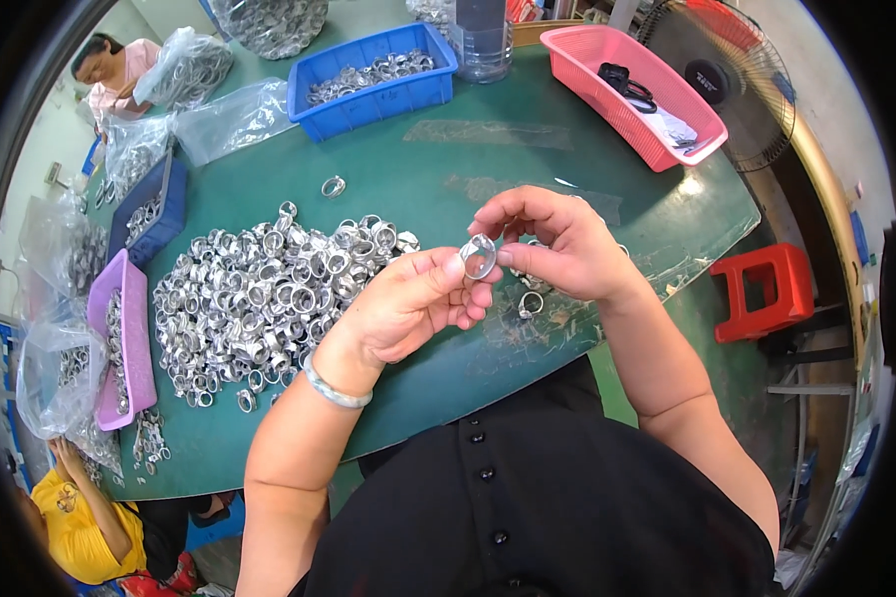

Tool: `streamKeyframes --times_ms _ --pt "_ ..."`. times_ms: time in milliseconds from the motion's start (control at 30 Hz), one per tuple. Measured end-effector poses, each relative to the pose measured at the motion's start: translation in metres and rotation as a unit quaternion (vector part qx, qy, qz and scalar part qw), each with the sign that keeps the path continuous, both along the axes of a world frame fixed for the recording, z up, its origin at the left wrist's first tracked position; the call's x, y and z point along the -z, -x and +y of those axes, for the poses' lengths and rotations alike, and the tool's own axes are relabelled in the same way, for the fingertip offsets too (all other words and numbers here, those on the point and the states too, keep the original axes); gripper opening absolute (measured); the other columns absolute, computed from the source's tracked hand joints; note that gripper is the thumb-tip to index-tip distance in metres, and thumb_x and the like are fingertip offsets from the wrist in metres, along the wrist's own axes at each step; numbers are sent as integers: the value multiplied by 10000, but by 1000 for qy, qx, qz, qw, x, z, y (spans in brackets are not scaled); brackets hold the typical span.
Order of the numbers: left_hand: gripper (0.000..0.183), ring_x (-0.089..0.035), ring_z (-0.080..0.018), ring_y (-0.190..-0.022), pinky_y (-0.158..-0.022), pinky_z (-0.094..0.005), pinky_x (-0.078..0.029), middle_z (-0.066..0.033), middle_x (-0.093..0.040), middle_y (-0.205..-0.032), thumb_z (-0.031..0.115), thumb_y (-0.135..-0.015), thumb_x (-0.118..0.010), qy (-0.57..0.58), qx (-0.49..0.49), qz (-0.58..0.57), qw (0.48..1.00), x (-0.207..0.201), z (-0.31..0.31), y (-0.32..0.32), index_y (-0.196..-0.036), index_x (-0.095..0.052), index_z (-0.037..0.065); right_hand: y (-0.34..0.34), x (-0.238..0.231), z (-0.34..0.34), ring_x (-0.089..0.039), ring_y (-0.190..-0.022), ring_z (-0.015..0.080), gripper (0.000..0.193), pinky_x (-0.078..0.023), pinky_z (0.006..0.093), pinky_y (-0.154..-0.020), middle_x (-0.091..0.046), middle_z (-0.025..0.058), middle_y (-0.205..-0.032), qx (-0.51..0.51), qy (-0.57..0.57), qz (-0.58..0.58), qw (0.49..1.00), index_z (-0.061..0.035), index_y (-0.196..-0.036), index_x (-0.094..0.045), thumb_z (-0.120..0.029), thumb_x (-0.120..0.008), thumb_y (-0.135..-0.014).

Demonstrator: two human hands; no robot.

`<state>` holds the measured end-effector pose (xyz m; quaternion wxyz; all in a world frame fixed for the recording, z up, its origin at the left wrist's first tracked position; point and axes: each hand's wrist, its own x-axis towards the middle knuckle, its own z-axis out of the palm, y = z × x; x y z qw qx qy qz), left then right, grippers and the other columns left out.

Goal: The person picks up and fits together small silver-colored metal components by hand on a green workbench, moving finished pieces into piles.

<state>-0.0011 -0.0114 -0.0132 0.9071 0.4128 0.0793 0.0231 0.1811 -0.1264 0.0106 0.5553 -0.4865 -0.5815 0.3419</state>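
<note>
Just right of the frame's centre, a rounded silver metal ring (pixel 478 257) is raised above a dark green desk (pixel 254 184). The left hand (pixel 413 298) pinches it between thumb and fingers, with the remaining fingers curled beneath. A pale green bangle (pixel 335 384) circles that wrist. The right hand (pixel 562 244) comes in from the right with its thumb and forefinger curved toward the ring, their tips apart; whether they actually touch it is hard to tell from this angle.

Left of centre, a broad heap of silver metal clamp-like rings (pixel 269 298) covers the desk, and a lone silver ring (pixel 334 186) lies above it. Below the right hand sits another silver ring (pixel 531 303).

Toward the top of the frame stands a bright blue plastic bin (pixel 378 114) partly filled with silver pieces. At upper right, a pink mesh plastic basket (pixel 595 92) holds black-handled items. A long purple plastic basket (pixel 137 333) of metal pieces stands at the left, near the heap.

At lower left is a person in a yellow shirt (pixel 90 527); at right, a red plastic stool (pixel 764 289) stands beyond the desk.
</note>
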Motion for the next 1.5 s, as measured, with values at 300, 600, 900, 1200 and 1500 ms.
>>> streamKeyframes --times_ms 300,600,900,1200,1500 --pt "351 -570 -147 -839 -766 -288 -466 -73 -622 -952 298 -956 -527 18 8 -50 999 8 1 -2 -1128 -586 -2 1 6 -4 -595 -833 99 196 -488 260 -754 -644 34 -901 4 16 46 999 2 -1015 -624 -10 -651 -821" --pt "369 -573 -173 -858 -768 -307 -465 -85 -619 -991 327 -960 -505 57 16 -83 995 10 2 -3 -1123 -582 6 5 2 -4 -608 -802 113 155 -490 264 -720 -654 53 -852 36 -17 -10 999 4 -967 -639 -26 -657 -816" --pt "369 -570 -173 -870 -772 -311 -462 -89 -620 -999 333 -957 -509 42 14 -97 994 9 0 -3 -1125 -582 12 4 -4 -7 -610 -826 136 155 -484 266 -739 -637 83 -912 22 -44 -85 995 29 -979 -621 9 -628 -826" --pt "250 -596 -127 -744 -691 -255 -495 -60 -624 -863 76 -800 -711 -487 -271 -24 830 0 -11 -8 -1023 -631 -3 4 2 -5 -600 -769 137 166 -479 276 -698 -641 68 -848 62 -27 -88 994 -1 -998 -638 -35 -637 -836" --pt "349 -637 -169 -732 -656 -265 -518 -81 -624 -838 56 -734 -753 -641 -319 -61 695 -6 -14 -7 -1055 -626 9 6 4 -6 -601 -777 134 164 -479 267 -704 -651 75 -866 82 -8 -74 994 1 -1000 -650 -7 -614 -840"
